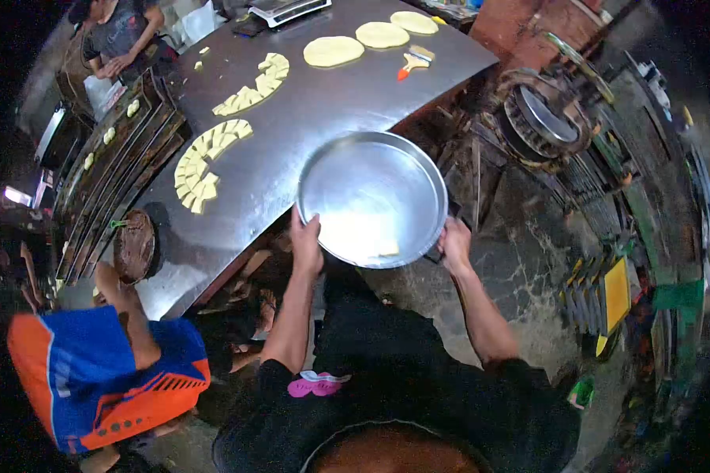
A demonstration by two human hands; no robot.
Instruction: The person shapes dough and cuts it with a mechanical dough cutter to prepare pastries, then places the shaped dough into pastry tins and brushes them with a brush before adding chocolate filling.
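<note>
A large round metal pan [371, 177] is held in front of me, its far edge overlapping the table edge in this view. My left hand [307, 239] grips its left rim, thumb on the inner side. At the lower right rim, my right hand [454, 242] is closed round the pan's edge. Inside the pan, near its close wall, lies a small pale yellow piece [388, 248]. Cut wedges of dough [199, 162] lie in a curved row left of the pan, with a second curved row of dough pieces [254, 87] beyond it.
Flat dough rounds [334, 51] and a brush [415, 61] lie on the metal table [292, 118]. Racked trays [122, 165] and a bowl of brown filling [136, 246] are at left. One person in blue and orange [110, 370] is close left; another [126, 39] sits far left. Machinery [540, 118] stands right.
</note>
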